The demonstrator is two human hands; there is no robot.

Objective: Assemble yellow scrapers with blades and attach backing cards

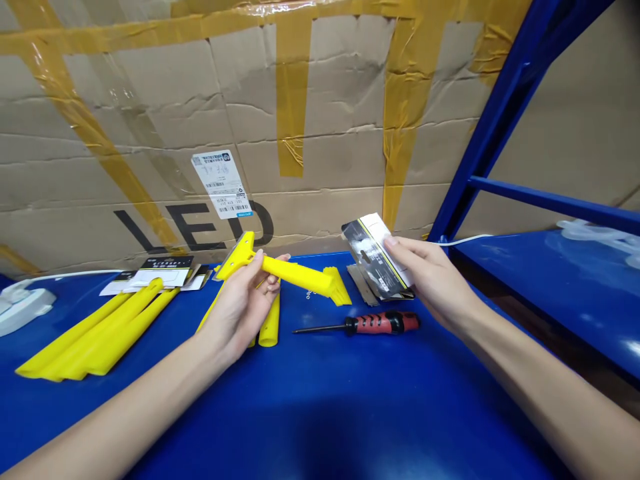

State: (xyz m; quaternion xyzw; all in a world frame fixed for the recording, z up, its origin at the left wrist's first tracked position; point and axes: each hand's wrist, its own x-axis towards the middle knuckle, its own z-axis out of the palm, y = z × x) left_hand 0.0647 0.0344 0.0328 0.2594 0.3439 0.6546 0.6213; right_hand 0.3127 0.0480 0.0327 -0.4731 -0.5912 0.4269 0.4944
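Two bare forearms reach in over the blue bench (320, 413). The left hand (240, 307) is closed around the shaft of a yellow scraper (280, 267), fingers wrapped over it, holding it clear of the bench with its flat head up and to the left and its handle end pointing right. The right hand (430, 280) pinches a small card pack (375, 257), black and white, thumb on top and fingers beneath, also lifted off the bench, just right of the scraper's handle end.

Below and between the hands lies a screwdriver (365, 325) with a red-and-black grip, tip pointing left. More yellow handles (95, 333) lie in a loose bundle at the left, and another (270, 323) lies under the left hand. Printed cards (160, 273) sit behind the bundle, against a taped carton (300, 120) marked "LED" that stands along the back of the bench. A white object (23, 307) rests at the far left edge. A blue rack frame (500, 113) rises at the right.
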